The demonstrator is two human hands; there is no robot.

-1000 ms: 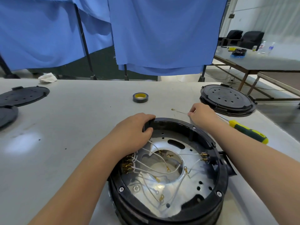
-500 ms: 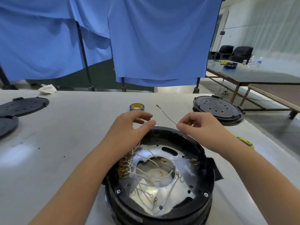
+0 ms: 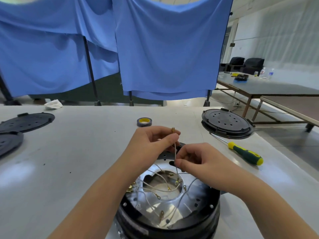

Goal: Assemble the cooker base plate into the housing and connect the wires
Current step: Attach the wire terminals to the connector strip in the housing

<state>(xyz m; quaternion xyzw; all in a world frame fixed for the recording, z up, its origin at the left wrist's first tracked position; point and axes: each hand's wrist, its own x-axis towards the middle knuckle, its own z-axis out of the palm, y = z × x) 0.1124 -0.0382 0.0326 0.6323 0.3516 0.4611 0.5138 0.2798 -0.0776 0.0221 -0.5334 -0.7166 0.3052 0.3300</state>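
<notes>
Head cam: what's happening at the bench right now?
A person is wiring a cooker. Both hands hold one loose wire above the black housing: the left hand pinches it near its brass terminal, the right hand pinches it lower down. The metal base plate sits inside the housing, with several white wires lying loose across it. A screwdriver and a tape roll lie unused on the table.

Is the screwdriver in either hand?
No, the screwdriver lies on the table, right of both hands pinching a wire.
</notes>
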